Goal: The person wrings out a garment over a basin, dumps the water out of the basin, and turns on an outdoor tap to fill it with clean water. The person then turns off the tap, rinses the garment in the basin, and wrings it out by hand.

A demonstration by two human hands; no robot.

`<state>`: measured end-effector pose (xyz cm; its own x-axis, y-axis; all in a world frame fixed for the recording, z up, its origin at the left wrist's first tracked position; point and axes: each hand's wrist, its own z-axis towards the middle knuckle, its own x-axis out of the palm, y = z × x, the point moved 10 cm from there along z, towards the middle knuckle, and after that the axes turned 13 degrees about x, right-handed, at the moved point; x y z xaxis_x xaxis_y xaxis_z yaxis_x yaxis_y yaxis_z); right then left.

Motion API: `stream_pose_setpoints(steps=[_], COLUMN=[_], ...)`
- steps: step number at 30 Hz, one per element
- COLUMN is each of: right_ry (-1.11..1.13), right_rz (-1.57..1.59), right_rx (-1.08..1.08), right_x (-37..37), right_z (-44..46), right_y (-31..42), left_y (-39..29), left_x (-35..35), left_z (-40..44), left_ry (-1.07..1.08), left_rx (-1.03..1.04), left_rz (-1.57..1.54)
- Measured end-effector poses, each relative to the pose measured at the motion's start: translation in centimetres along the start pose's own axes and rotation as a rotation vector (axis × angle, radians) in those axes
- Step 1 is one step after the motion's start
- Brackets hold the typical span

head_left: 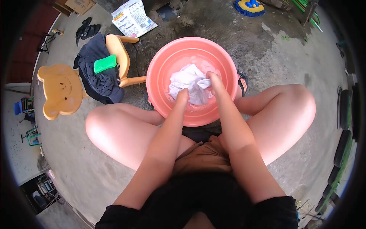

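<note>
A round pink basin (pixel 156 103) stands on the ground between my bent legs. Inside it lies a bunched white cloth (pixel 185 80), with some pinkish, sudsy water around it. My left hand (pixel 183 95) is closed on the cloth's near left edge. On the right side my right hand (pixel 215 81) grips a raised fold of the same cloth. The two hands are a short way apart, both within the basin's rim.
Left of the basin, a small yellow chair (pixel 63 91) with a bear-shaped back holds dark clothing (pixel 91 49) and a green bar (pixel 105 63). Beyond are a white printed bag (pixel 133 19), black slippers (pixel 90 30) and a blue-and-yellow brush head (pixel 249 7).
</note>
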<state>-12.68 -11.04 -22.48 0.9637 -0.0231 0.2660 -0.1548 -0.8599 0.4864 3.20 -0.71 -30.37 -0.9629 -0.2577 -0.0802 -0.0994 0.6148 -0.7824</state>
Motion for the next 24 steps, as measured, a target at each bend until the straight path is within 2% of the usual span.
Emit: stream_pose_setpoints(steps=[3, 6, 9, 12, 15, 16, 21, 23, 24], right_ry=[0.200, 0.408, 0.584, 0.696, 0.651, 0.612, 0.331, 0.145, 0.056], right_rz=[0.094, 0.170, 0.182, 0.119, 0.099, 0.125, 0.109, -0.178, -0.333], right_rx=[-0.144, -0.335, -0.423, -0.481, -0.521, -0.517, -0.581, -0.659, -0.686], right_x=[5.0, 7.5, 9.2, 10.0, 9.3, 8.6, 3.7, 2.6, 2.8], right_z=[-7.2, -14.5, -21.7, -25.9, -26.1, -25.6, -20.6, -17.7, -16.6], right_y=[4.4, 8.3, 9.3, 8.6, 8.3, 8.4, 8.7, 8.0, 7.4], left_y=[-2.0, -4.0, -9.4, -11.5, -15.8, -15.7, -16.2, -16.1, -16.5], left_x=[1.7, 3.3, 4.4, 4.2, 5.7, 5.4, 4.4, 3.7, 2.8], left_z=[-5.3, -8.1, -9.5, -7.0, -7.8, -8.0, -10.0, -9.4, -10.0], left_ry=[-0.114, -0.088, 0.068, 0.281, 0.539, 0.457, 0.371, 0.366, 0.279], left_rx=[-0.295, -0.443, -0.178, 0.020, 0.310, 0.302, 0.155, 0.097, 0.116], left_rz=[-0.359, -0.670, -0.809, -0.963, -0.918, -0.888, -0.986, -0.926, -0.900])
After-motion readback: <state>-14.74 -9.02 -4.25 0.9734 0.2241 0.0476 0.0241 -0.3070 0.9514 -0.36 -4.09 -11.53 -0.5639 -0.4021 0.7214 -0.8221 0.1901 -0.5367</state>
